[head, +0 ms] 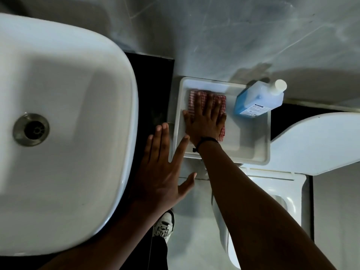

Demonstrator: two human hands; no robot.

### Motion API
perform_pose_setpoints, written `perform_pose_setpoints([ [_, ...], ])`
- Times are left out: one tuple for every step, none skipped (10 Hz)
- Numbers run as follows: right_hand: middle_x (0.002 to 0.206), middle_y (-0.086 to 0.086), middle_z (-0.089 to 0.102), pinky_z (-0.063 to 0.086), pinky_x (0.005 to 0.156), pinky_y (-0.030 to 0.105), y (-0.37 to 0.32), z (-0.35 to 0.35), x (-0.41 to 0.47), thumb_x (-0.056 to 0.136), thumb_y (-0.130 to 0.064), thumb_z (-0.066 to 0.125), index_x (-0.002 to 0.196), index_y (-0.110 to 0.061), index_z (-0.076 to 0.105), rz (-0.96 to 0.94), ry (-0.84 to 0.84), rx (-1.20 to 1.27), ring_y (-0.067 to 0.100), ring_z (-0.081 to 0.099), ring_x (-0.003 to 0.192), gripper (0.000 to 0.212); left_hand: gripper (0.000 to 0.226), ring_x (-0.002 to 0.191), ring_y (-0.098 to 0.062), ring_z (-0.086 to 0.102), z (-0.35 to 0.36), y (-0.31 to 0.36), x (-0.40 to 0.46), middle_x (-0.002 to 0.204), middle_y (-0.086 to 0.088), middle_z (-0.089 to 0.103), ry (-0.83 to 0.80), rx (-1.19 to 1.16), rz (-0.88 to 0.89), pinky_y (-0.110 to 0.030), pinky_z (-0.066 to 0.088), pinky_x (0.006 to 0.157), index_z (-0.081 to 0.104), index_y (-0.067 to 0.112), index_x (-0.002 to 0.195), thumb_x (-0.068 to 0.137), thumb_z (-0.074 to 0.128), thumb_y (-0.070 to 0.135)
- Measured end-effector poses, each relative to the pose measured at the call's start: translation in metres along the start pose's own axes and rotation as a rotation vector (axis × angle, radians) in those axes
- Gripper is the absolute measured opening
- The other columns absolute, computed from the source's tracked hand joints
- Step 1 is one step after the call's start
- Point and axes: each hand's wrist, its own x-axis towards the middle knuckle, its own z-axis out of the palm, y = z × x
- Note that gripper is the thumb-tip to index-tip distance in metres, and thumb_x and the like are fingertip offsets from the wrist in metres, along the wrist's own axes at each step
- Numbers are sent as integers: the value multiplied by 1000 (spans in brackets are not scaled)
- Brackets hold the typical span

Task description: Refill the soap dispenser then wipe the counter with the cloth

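Observation:
A red-and-white checked cloth (219,100) lies inside a white tray (259,154), near its far left corner. My right hand (206,121) lies flat on the cloth with fingers spread, pressing it onto the tray floor. My left hand (163,164) hovers open beside the tray's left rim, fingers apart and holding nothing. A translucent bottle of blue liquid soap (257,100) with a white cap rests tilted on the tray's far right corner. No soap dispenser is visible.
A large white basin (64,106) with a metal drain (31,129) fills the left. A black counter strip (153,90) runs between basin and tray. A white toilet (280,191) stands below the tray, with a curved white edge (321,141) at the right. My shoe (164,225) is on the floor.

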Motion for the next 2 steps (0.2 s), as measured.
perform_pose_setpoints([
  [174,8,-17,-15,124,62,-1,-6,-1,103,-68,25,166,-35,-6,-26,-29,36,39,-18,159,77,97,167,-46,1,-4,0,-3,178,-30,-1,-6,7,14,-54,4,135,16,22,174,97,42,75],
  [175,10,-10,-13,125,62,6,-19,-16,105,-60,35,167,-31,5,-25,72,105,40,-17,159,75,98,167,-45,1,-5,0,-1,178,-30,-3,6,-3,-5,-56,7,135,13,24,175,97,38,78],
])
